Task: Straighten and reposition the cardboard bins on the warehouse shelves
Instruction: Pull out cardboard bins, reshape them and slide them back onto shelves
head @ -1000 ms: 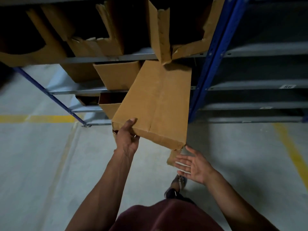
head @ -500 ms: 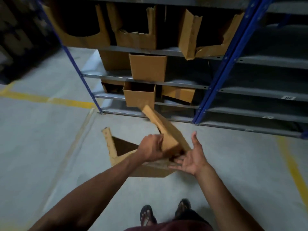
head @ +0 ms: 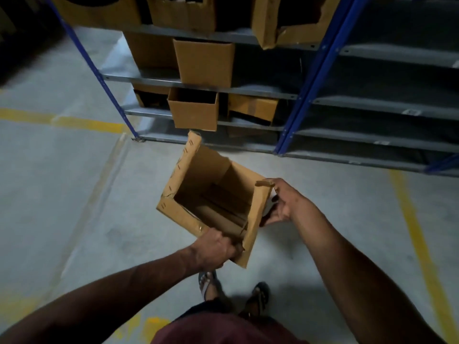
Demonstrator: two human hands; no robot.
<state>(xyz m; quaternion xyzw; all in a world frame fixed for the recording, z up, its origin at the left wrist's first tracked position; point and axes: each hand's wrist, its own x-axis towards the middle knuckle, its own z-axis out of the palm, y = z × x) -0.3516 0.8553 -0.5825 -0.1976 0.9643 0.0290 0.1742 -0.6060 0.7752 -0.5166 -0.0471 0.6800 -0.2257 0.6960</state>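
I hold an open cardboard bin (head: pixel 188 194) in front of me, above the floor, its opening facing up towards me. My left hand (head: pixel 216 249) grips its near edge, fingers curled over the rim. My right hand (head: pixel 283 202) holds the bin's right wall from outside, thumb near the top corner. Loose flaps lie inside at the bottom. Other cardboard bins stand on the shelves (head: pixel 248 90) ahead: one (head: pixel 203 63) on a middle level, one (head: pixel 192 110) sticking out below it, one (head: pixel 252 106) tilted to its right.
Blue uprights (head: pixel 315 75) frame the grey shelving; the bay to the right holds nothing visible. Torn bins (head: pixel 285 23) line the top level. Yellow floor lines (head: pixel 87 122) run left and right. My sandalled feet (head: pixel 233 291) stand on grey concrete.
The bin has come down from the shelf and turned over, so its opening now faces me. My right hand went from open beneath it to holding its right wall; my left shifted to the near rim.
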